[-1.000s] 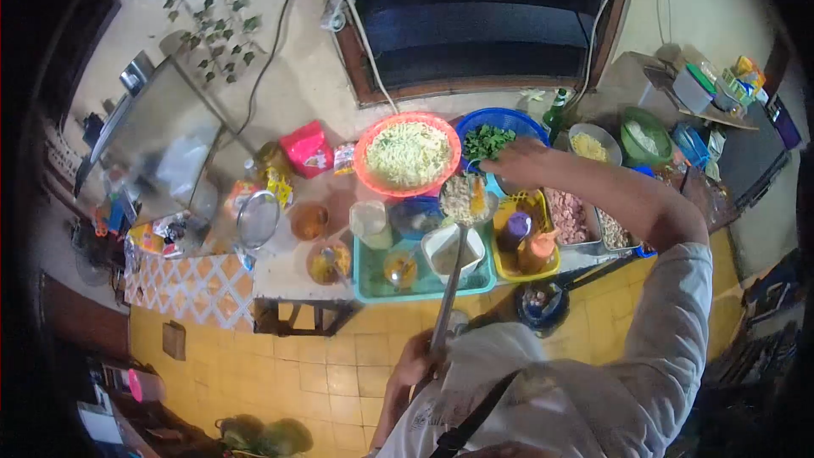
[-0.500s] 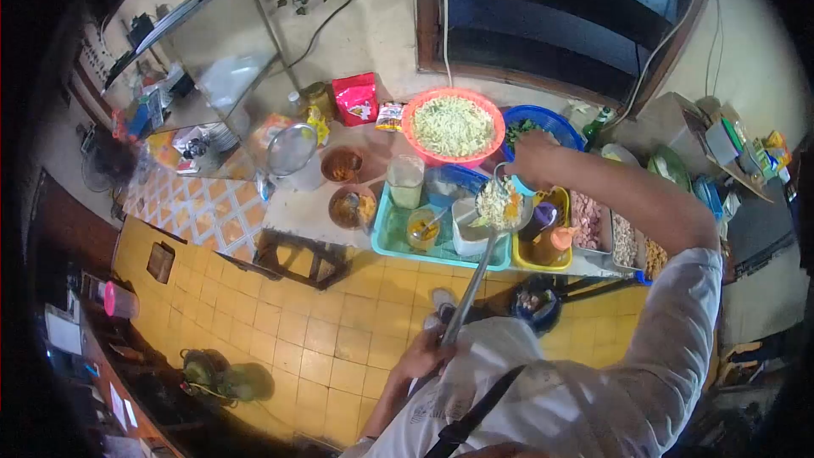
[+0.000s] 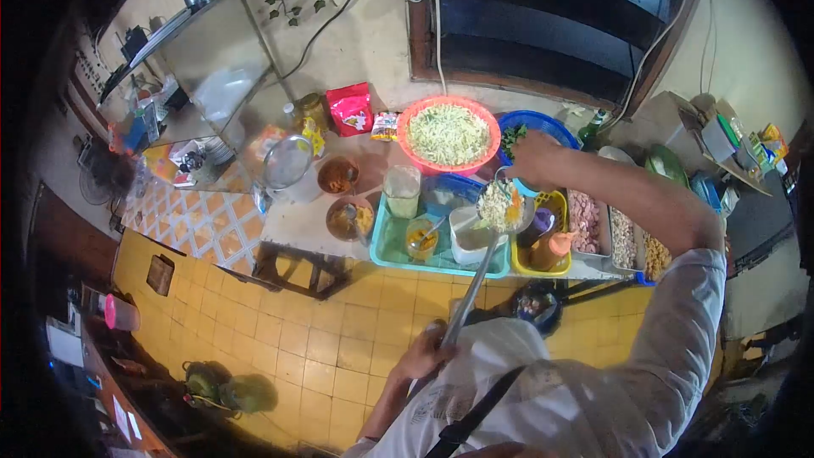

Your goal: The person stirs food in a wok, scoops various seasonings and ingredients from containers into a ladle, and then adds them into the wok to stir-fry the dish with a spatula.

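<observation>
While the ladle [image 3: 481,269] is clenched in the left hand [image 3: 422,354], tilting over the tray's [image 3: 405,265] edge is best avoided; right hand [image 3: 532,159] grip is unclear.

The right hand's [image 3: 536,161] fingertips are tucked out of sight, and it's blocking part of the blue basket [image 3: 553,122] and some of the leafy greens [image 3: 510,139]. There's a light-blue thing [image 3: 527,187] right by it, too covered to identify. Bottom end of the ladle handle [image 3: 471,290] gets lost around the left hand [image 3: 424,352] and shirt [image 3: 500,348]. Print on the pinkish-red packet [image 3: 350,109]? Too tiny to read. Window's [image 3: 560,25] chopped off up top.
</observation>
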Demonstrator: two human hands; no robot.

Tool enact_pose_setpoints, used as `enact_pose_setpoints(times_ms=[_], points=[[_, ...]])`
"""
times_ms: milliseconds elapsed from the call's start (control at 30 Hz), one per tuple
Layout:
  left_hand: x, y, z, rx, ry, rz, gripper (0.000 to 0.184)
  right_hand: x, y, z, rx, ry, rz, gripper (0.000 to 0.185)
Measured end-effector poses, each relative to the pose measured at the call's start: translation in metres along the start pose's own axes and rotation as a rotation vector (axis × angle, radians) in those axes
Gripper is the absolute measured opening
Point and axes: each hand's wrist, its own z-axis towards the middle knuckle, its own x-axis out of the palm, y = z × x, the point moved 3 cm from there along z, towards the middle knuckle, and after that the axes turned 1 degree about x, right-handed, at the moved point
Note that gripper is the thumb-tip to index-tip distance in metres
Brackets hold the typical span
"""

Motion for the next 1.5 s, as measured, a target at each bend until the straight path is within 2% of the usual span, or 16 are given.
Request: enact_pose_setpoints(times_ms=[200,333,467,533,633,800,900,967,1000,1067,1133,1200,1267,1333,1400,1500], points=[[-0.001,-0.024,0.018,-0.011,0.040,-0.056,0.038,0.016,-0.019,0.002,0.056,-0.106,-0.092,0.069],[0.002,-0.046,0.036,0.035,0.061,-0.183,0.039,0.026,-0.037,-0.008,0.032,-0.085,-0.048,0.057],[0.005,-0.055,0.064,0.013,0.074,-0.053,0.040,0.047,-0.059,-0.006,0.038,-0.059,0.020,0.043],[0.009,-0.059,0.079,0.081,0.046,-0.084,0.039,0.062,-0.072,-0.005,0.040,-0.095,0.052,0.040],[0.013,-0.078,0.092,-0.056,0.067,-0.048,0.035,0.084,-0.086,-0.001,0.038,-0.145,0.076,0.035],[0.024,-0.094,0.112,-0.058,0.081,-0.040,0.028,0.116,-0.102,-0.007,0.069,-0.259,0.109,0.031],[0.029,-0.097,0.120,-0.070,0.094,-0.044,0.026,0.136,-0.106,0.002,0.095,-0.233,0.141,0.031],[0.034,-0.102,0.123,-0.080,0.102,-0.023,0.026,0.134,-0.108,-0.002,0.100,0.059,0.179,0.036],[0.038,-0.110,0.123,-0.031,0.081,-0.008,0.027,0.134,-0.108,-0.008,0.102,0.061,0.185,0.036],[0.040,-0.114,0.125,0.017,0.064,0.010,0.028,0.135,-0.109,-0.016,0.193,0.025,0.115,0.038],[0.040,-0.103,0.127,-0.094,0.084,0.052,0.028,0.145,-0.104,-0.018,0.198,-0.041,0.064,0.035],[0.041,-0.097,0.132,-0.034,0.104,0.051,0.028,0.156,-0.100,-0.018,0.197,-0.104,0.007,0.032],[0.042,-0.094,0.132,0.020,0.127,0.050,0.029,0.164,-0.091,-0.018,0.137,-0.211,-0.047,0.026],[0.043,-0.093,0.131,0.042,0.117,0.063,0.029,0.172,-0.080,-0.017,0.125,-0.205,-0.049,0.025],[0.046,-0.093,0.128,0.036,0.110,0.046,0.028,0.181,-0.072,-0.018,0.107,-0.200,-0.051,0.024],[0.044,-0.087,0.125,-0.007,0.106,0.038,0.025,0.190,-0.062,-0.024,0.061,-0.331,-0.089,0.023]])
